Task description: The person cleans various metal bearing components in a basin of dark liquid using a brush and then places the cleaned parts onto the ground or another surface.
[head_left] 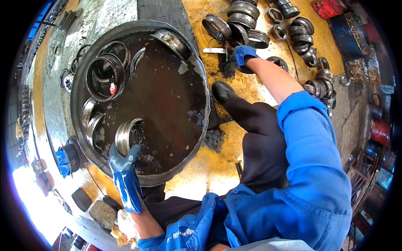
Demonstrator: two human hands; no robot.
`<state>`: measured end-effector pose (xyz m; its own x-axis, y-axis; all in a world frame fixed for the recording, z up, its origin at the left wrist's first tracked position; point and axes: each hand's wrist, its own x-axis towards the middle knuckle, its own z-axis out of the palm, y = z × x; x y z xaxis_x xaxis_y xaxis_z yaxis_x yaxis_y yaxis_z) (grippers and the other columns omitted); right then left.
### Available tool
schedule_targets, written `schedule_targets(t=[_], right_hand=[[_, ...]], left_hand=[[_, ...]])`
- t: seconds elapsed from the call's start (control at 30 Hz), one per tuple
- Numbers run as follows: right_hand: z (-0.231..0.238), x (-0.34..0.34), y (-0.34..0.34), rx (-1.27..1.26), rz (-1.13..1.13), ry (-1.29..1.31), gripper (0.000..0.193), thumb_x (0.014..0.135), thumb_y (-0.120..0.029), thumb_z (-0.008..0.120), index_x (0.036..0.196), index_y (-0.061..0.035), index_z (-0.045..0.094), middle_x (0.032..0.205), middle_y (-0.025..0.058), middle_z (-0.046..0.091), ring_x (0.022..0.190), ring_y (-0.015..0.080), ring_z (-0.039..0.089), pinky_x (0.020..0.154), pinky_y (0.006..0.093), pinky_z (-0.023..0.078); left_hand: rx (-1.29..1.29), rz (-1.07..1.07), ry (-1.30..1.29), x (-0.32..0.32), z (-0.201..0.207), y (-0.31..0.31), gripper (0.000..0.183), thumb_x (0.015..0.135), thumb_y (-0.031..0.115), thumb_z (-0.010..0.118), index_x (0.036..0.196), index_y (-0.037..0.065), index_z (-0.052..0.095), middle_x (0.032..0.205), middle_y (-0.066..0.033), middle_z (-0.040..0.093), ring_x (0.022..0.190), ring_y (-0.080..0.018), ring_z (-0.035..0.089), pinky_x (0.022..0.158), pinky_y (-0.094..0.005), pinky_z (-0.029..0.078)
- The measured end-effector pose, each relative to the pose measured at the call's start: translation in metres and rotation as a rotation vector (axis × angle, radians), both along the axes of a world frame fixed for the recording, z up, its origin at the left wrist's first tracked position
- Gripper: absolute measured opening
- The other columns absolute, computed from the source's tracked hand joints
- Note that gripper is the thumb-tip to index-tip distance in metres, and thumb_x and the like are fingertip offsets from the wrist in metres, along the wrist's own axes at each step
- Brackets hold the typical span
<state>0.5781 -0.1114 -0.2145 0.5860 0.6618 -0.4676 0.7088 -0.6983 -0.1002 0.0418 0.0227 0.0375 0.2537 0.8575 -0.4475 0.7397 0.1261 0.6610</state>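
Standing beside them, reading left to right.

Far left, outside the basin at its 9 o'clock: a few thin grey steel rings [67, 77] lie flat on the oily floor.

Round, shallow black metal basin [205, 100] holds dark brown wash fluid. At its 10 o'clock, large thin-walled steel rings [106, 69] sit nested and half submerged, one with a small red tag; looks like they are left to soak. At 12 o'clock a heavier grey ring [173, 42] leans on the rim, tilted, probably draining. At 8 o'clock two more curved steel pieces [90, 119] rest against the wall.

Left hand [125, 163], in a blue rubber glove, is at the basin's 7 o'clock. Fingers wrap the lower edge of a shiny steel bearing ring [127, 136], stood on edge and partly in the fluid; grip closed on it. On edge, its inner face is exposed, likely for rinsing.

Black shoe [221, 90] is planted just outside the basin at 3 o'clock, bracing the crouch.

Right hand [243, 56], also blue-gloved, reaches out to 1 o'clock of the basin, down on the yellow-stained floor [251, 88] next to a flat metal tool [214, 50]. Cannot tell whether it is gripping anything.

Beyond it, 12 to 2 o'clock: rows of grey bearing rings [245, 12] stacked and leaning, and smaller ones [301, 37] further right, apart from the wet ones.
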Motion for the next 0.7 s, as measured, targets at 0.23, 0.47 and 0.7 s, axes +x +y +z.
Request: schedule_targets(t=[0.23,0.47,0.7], right_hand=[[-0.135,0.044,0.012,0.117,-0.309,0.005,0.017,0.076,-0.028,0.074,0.086,-0.0162,0.082,0.095,0.0138,0.078,0.086,0.0333,0.075,0.073,0.0441,0.059],[-0.137,0.024,0.044,0.027,-0.047,0.020,0.050,0.088,-0.047,0.064,0.110,-0.0042,0.077,0.115,0.0241,0.074,0.110,0.0416,0.071,0.093,0.0507,0.053],[-0.146,0.031,0.063,-0.092,-0.042,-0.054,0.044,0.090,-0.043,0.064,0.108,-0.0048,0.077,0.108,0.0208,0.074,0.102,0.0380,0.070,0.087,0.0483,0.053]], left_hand=[[-0.038,0.012,-0.022,0.011,-0.045,0.001,0.063,0.076,0.014,0.087,0.131,-0.003,0.061,0.109,-0.0108,0.072,0.095,-0.0196,0.069,0.088,-0.0348,0.056],[0.008,-0.039,0.359,0.029,-0.053,0.001,0.068,0.075,0.025,0.089,0.129,-0.004,0.061,0.112,-0.0161,0.073,0.098,-0.0218,0.070,0.089,-0.0363,0.056],[-0.033,-0.015,0.259,0.018,-0.064,0.006,0.069,0.073,0.026,0.087,0.129,-0.005,0.061,0.115,-0.0198,0.073,0.103,-0.0266,0.072,0.094,-0.0379,0.055]])
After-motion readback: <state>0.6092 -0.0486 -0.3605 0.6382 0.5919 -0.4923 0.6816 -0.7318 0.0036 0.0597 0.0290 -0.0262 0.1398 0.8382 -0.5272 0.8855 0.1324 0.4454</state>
